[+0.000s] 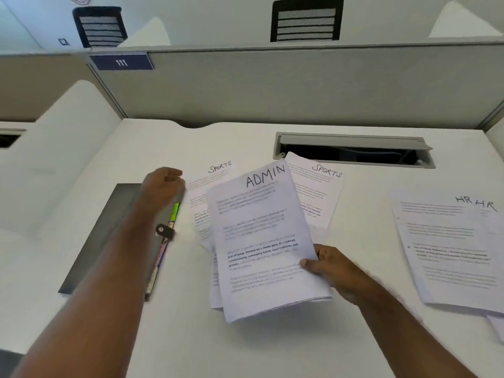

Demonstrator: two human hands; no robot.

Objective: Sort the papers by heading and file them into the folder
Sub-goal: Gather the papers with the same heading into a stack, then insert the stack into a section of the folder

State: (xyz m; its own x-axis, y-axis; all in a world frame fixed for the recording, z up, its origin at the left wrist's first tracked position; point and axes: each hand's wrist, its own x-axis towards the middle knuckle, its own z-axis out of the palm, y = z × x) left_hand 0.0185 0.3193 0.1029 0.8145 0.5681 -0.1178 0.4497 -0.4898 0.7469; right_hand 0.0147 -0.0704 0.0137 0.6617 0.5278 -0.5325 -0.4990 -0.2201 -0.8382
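Note:
My right hand (328, 268) grips a small stack of sheets headed ADMIN (261, 236) by its right edge, lifted a little over the desk. Two sheets headed SPORTS lie under and behind it, one on the left (215, 173) and one on the right (319, 192). A pile headed HR (450, 246) lies at the far right. A dark grey folder (114, 230) with coloured tabs and a clasp lies at the left. My left hand (163, 186) rests loosely curled over the folder's far right corner; whether it grips the folder I cannot tell.
The white desk (354, 336) ends at a grey partition (300, 85) behind. A cable slot with an open grey flap (354, 148) sits at the back right, just beyond the right SPORTS sheet. Two black chairs stand past the partition.

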